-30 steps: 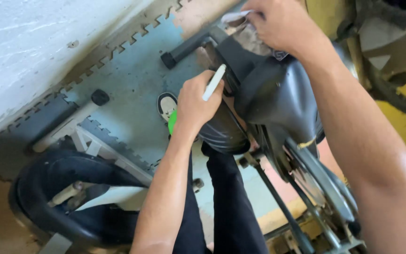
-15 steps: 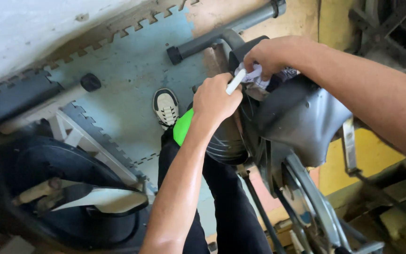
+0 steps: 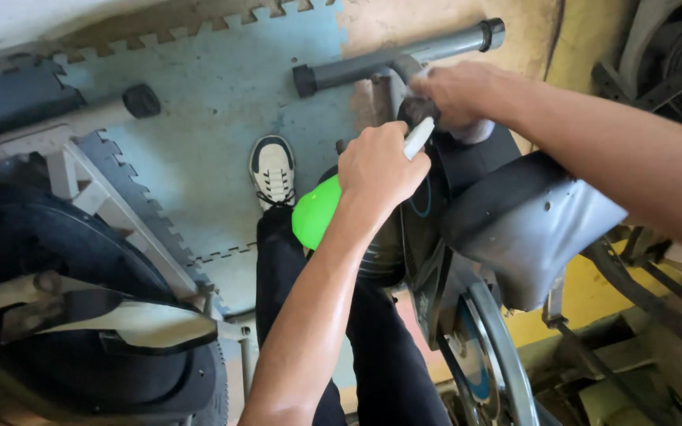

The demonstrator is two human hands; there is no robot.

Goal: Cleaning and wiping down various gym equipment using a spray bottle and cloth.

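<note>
My left hand (image 3: pixel 380 166) is closed around a green spray bottle (image 3: pixel 316 211) with a white nozzle (image 3: pixel 418 137) that points at the top of a black exercise bike (image 3: pixel 515 229). My right hand (image 3: pixel 455 93) presses down on the bike's upper part and seems to hold a pale cloth (image 3: pixel 474 131) against it. Both hands meet just above the bike's dark housing. Below them I see my black trouser leg (image 3: pixel 294 268) and a white shoe (image 3: pixel 272 172) on the blue floor mat (image 3: pixel 215 102).
A grey bar with black end caps (image 3: pixel 400 55) lies across the mat at the top. Another black machine with a white pedal (image 3: pixel 80 323) fills the lower left. The bike's flywheel (image 3: pixel 487 355) and yellow floor (image 3: pixel 586 300) are at the lower right.
The view has shifted so the bike sits further right and lower. My right hand has come down toward my left hand, and the bottle's nozzle now sits close beside it.
</note>
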